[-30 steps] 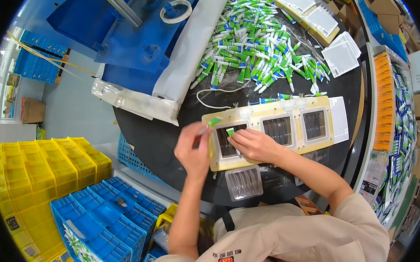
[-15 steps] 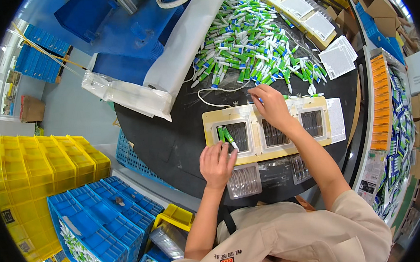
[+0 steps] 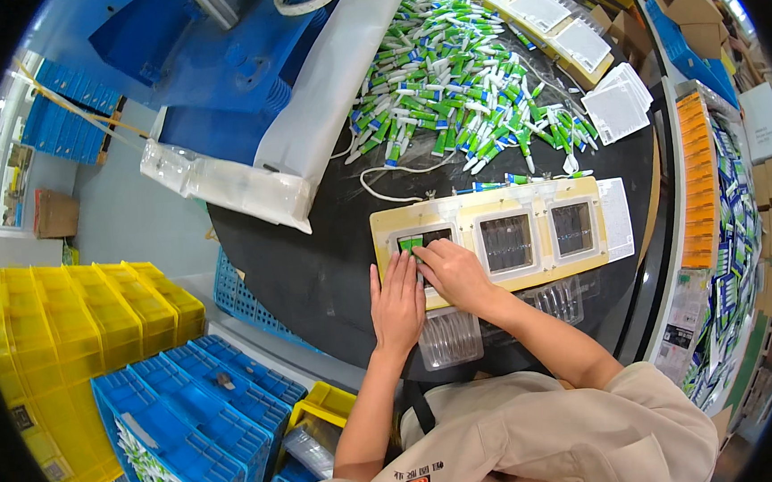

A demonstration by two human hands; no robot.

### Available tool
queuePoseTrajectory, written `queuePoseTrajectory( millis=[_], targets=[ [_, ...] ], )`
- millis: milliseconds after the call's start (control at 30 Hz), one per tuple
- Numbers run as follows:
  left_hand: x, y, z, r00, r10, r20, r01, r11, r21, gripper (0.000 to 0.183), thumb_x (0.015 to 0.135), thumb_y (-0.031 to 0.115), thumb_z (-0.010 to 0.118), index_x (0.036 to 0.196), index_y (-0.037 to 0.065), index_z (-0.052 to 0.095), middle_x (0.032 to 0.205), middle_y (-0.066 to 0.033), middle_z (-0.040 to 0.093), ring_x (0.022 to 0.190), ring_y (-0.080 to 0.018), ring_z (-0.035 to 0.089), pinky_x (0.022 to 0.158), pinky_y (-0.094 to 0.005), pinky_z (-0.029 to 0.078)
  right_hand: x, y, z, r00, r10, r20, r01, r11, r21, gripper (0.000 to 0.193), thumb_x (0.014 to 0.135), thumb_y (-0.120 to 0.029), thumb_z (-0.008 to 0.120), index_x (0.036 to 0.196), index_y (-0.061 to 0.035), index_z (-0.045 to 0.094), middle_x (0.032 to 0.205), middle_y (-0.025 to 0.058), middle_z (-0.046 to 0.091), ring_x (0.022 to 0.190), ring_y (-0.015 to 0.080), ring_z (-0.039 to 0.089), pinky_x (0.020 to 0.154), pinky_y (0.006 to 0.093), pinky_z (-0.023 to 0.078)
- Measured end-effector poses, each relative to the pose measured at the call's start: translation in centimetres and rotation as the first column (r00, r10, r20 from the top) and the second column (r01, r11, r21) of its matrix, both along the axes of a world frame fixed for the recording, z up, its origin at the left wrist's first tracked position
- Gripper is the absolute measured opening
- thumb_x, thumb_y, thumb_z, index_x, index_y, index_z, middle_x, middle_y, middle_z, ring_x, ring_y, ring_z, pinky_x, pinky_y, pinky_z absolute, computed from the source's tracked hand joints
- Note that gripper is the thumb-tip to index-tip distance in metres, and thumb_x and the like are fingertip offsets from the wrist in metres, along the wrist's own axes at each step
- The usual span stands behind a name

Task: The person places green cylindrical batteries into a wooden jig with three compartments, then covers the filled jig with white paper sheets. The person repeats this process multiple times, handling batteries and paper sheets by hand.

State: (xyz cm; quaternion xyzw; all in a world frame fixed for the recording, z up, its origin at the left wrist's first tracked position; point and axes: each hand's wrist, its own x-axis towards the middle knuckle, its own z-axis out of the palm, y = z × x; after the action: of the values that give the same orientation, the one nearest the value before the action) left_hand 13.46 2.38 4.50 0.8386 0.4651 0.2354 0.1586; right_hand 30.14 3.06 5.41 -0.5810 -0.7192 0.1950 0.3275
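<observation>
In front of me lies a cream frame [image 3: 466, 213] with three windows, each showing a clear ribbed plastic insert. Small green tubes [image 3: 410, 242] lie side by side in the left window, partly hidden by my fingers. My left hand [image 3: 398, 305] rests over that window's near-left edge, fingers stretched out, fingertips at the tubes. From the right, my right hand [image 3: 453, 275] reaches in with bent fingers closed on a tube there; its fingertips are partly hidden. The middle insert [image 3: 507, 242] and right insert [image 3: 572, 230] hold no tubes.
A large heap of green-and-white tubes [image 3: 464, 83] covers the table's far side. Another frame with white cards [image 3: 542, 11] stands beyond it, and loose cards [image 3: 617, 113] lie at right. Clear blister trays [image 3: 450, 338] sit near me. Blue crates [image 3: 179, 417] and yellow crates [image 3: 72, 352] stand at left.
My right hand has come from the frame's far edge, left and nearer, to the left window beside my left hand. My left fingers have straightened over the tubes.
</observation>
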Motion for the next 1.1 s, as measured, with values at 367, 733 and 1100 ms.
queuePoseTrajectory(
  millis=[367, 733, 1100],
  targets=[
    [7.5, 18.4, 1.4, 0.993, 0.118, 0.009, -0.118, 0.989, 0.088, 0.022, 0.096, 0.017, 0.065, 0.113, 0.003, 0.064, 0.114, -0.0157, 0.064, 0.103, -0.0350, 0.066, 0.086, -0.0452, 0.055, 8.3, 19.1, 0.7, 0.772, -0.401, 0.493, 0.518, 0.847, -0.122, 0.042, 0.084, -0.044, 0.078, 0.079, -0.0022, 0.074, 0.081, 0.0190, 0.072, 0.078, 0.0389, 0.071, 0.068, 0.0475, 0.056],
    [7.0, 23.9, 0.3, 0.994, -0.026, -0.105, 0.009, 0.986, -0.166, 0.022, 0.081, 0.011, 0.074, 0.100, -0.001, 0.069, 0.097, -0.0224, 0.070, 0.093, -0.0443, 0.068, 0.076, -0.0517, 0.056, 9.3, 12.1, 3.3, 0.986, -0.161, 0.033, 0.164, 0.981, -0.101, 0.021, 0.071, -0.010, 0.075, 0.087, 0.0010, 0.067, 0.087, 0.0172, 0.071, 0.079, 0.0412, 0.069, 0.072, 0.0491, 0.058],
    [-0.6, 4.7, 6.1, 0.762, 0.353, 0.543, -0.160, 0.915, -0.371, 0.018, 0.088, -0.002, 0.073, 0.107, -0.002, 0.075, 0.104, -0.0139, 0.076, 0.092, -0.0203, 0.074, 0.087, -0.0308, 0.056, 4.4, 0.9, 0.4, 0.806, 0.362, 0.468, -0.512, 0.824, 0.245, 0.010, 0.077, -0.009, 0.064, 0.085, -0.0018, 0.063, 0.094, 0.0084, 0.061, 0.086, 0.0206, 0.065, 0.073, 0.0320, 0.057]
  ],
)
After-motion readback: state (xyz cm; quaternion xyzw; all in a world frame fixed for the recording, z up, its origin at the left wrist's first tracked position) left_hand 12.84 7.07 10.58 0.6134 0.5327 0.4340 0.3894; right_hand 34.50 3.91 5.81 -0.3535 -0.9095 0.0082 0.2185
